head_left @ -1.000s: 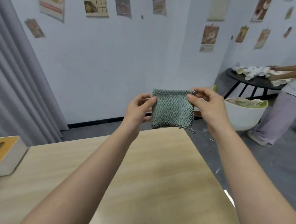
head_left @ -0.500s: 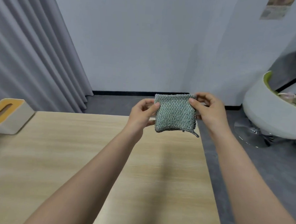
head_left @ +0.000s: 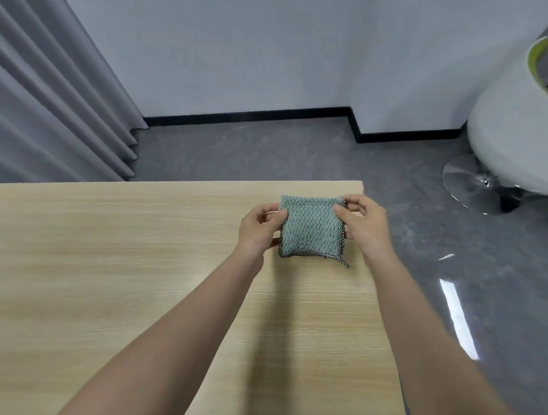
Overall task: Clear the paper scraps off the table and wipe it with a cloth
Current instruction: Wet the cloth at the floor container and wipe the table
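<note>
Head view. Small square grey-green knitted cloth with dark edging — folded, held up over the far right part of the pale wood-grain surface, a loose thread hanging from its lower right corner. Left hand — thumb and fingers pinch the cloth's left edge. Right hand — thumb and fingers pinch its upper right corner. Both forearms bare, reaching forward over the surface. Beyond: dark grey glossy floor, grey pleated curtain at left, white round chair on a chrome disc base at right, pale wall with black skirting.
</note>
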`<action>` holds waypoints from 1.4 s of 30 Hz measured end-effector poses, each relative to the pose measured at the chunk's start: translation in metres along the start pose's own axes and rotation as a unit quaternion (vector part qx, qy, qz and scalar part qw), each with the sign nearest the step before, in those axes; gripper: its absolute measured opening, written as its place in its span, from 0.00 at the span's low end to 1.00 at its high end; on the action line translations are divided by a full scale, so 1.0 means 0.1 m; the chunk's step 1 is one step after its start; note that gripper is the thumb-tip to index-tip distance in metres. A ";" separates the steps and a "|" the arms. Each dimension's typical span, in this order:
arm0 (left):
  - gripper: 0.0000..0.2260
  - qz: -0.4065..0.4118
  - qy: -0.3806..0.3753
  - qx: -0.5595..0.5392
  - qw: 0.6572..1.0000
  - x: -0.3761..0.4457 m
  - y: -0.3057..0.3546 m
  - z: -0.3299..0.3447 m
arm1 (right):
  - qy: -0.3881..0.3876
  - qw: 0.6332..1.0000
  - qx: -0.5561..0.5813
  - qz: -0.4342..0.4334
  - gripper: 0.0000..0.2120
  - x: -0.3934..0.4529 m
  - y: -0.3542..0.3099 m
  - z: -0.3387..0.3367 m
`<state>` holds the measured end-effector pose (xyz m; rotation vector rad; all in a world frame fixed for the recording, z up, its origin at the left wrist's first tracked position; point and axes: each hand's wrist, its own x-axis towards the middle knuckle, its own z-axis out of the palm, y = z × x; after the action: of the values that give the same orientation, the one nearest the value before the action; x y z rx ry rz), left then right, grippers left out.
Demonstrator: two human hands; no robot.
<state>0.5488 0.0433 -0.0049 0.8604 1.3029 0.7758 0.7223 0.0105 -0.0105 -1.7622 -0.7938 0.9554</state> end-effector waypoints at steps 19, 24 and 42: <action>0.11 0.131 0.010 0.220 0.967 0.81 -0.49 0.09 | 0.043 0.921 -0.372 -0.109 0.22 0.45 0.76 0.21; 0.18 0.248 0.007 0.478 0.842 0.78 -0.75 -0.33 | -0.114 0.816 -0.501 -0.265 0.23 0.34 0.79 0.37; 0.27 0.203 -0.009 0.636 0.744 0.70 -0.92 -0.46 | -0.009 0.841 -0.537 -0.070 0.27 1.07 0.87 0.29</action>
<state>0.5121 0.0647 -0.1217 2.2952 1.5870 0.0487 0.7572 0.0826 -0.1259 -2.5594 -1.6512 0.3917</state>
